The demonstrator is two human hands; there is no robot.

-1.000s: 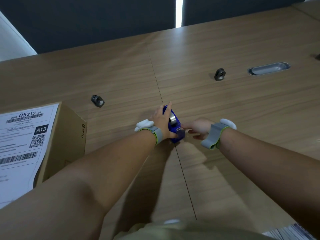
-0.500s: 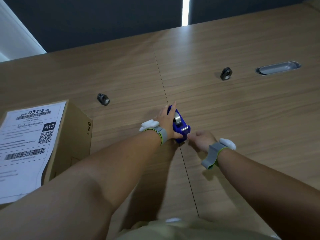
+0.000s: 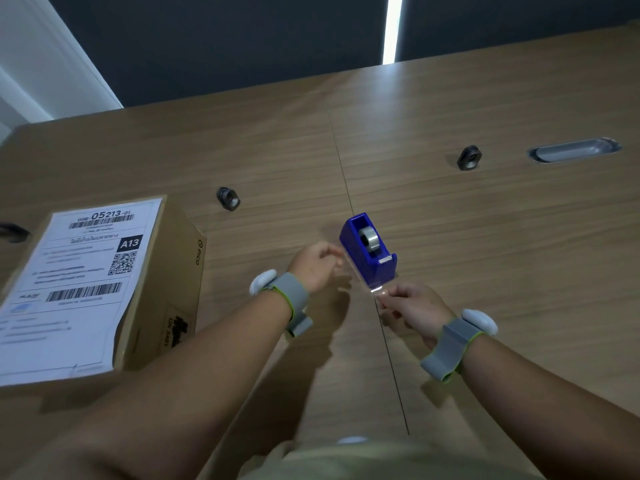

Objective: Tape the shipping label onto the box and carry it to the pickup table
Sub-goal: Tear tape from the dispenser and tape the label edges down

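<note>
A brown cardboard box (image 3: 176, 271) stands at the left of the wooden table, with a white shipping label (image 3: 74, 282) lying on its top. A blue tape dispenser (image 3: 367, 251) holding a clear tape roll sits in the middle of the table. My right hand (image 3: 412, 306) pinches the end of a clear tape strip (image 3: 375, 289) drawn out from the dispenser's near end. My left hand (image 3: 317, 265) hovers just left of the dispenser, fingers loosely curled, and appears to pinch the strip's other end. Both wrists wear grey bands.
Two small black grommets (image 3: 228, 198) (image 3: 469, 157) are set in the table beyond the dispenser. A metal cable slot (image 3: 575, 150) lies at the far right. A dark wall runs behind the table's far edge.
My left hand has come off the dispenser and moved left. My right hand has pulled back toward me, drawing a strip of tape out.
</note>
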